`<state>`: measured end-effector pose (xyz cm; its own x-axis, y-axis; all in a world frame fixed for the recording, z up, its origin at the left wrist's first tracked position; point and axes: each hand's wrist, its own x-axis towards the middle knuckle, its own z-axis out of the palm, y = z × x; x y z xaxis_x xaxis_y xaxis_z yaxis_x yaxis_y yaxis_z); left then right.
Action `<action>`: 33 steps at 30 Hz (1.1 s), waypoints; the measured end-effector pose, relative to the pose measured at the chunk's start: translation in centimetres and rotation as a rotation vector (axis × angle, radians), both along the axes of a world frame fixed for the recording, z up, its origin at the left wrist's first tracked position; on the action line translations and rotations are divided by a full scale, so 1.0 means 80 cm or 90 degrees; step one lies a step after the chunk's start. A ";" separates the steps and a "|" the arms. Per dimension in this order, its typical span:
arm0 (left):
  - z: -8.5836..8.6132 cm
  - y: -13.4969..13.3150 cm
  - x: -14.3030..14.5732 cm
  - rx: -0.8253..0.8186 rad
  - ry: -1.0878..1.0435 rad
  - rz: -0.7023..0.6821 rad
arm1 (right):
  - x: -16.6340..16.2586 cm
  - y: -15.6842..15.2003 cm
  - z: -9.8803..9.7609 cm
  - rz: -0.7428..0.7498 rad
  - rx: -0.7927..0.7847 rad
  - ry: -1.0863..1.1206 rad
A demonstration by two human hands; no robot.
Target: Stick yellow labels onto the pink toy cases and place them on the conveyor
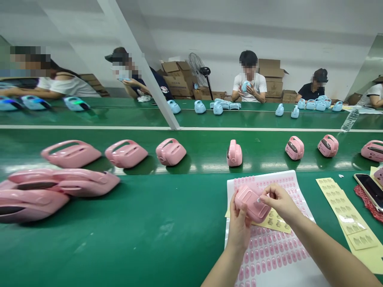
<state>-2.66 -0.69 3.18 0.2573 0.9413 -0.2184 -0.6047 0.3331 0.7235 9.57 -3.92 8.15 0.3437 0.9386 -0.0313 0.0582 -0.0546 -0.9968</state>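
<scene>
My left hand (pixel 240 225) is closed around a pink plastic device (pixel 251 202) with a carry handle, which looks like a small speaker. It is held tilted above the table. My right hand (pixel 277 201) is pinched at the device's right side, with a small pale piece, seemingly a sticker, at the fingertips. Under both hands lies a white sheet (pixel 269 275) with rows of pink oval stickers. A yellow sticker sheet (pixel 277 223) with dark print rests on it, partly hidden by the device.
Pink devices (pixel 170 152) stand along the green belt, and several more (pixel 86 182) are grouped at left. Yellow sticker sheets (pixel 344 211) and a phone (pixel 371 189) lie at right. Across the belt, co-workers (pixel 249 81) sit by blue devices (pixel 200 107). A slanted post (pixel 143 67) and a bottle (pixel 350 119) stand farther back.
</scene>
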 end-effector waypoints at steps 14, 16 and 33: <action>-0.001 -0.004 0.002 0.012 -0.006 0.015 | -0.010 0.001 -0.006 -0.026 0.019 -0.143; 0.000 -0.004 0.003 0.011 -0.004 0.016 | -0.016 0.000 -0.009 -0.047 0.053 -0.179; 0.007 0.004 -0.002 -0.084 -0.015 0.038 | 0.035 0.073 -0.037 -0.088 0.120 -0.307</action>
<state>-2.79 -0.34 3.74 0.2076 0.9188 -0.3356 -0.6428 0.3868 0.6612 12.37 1.94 5.19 0.3978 0.8580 0.3250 0.5169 0.0831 -0.8520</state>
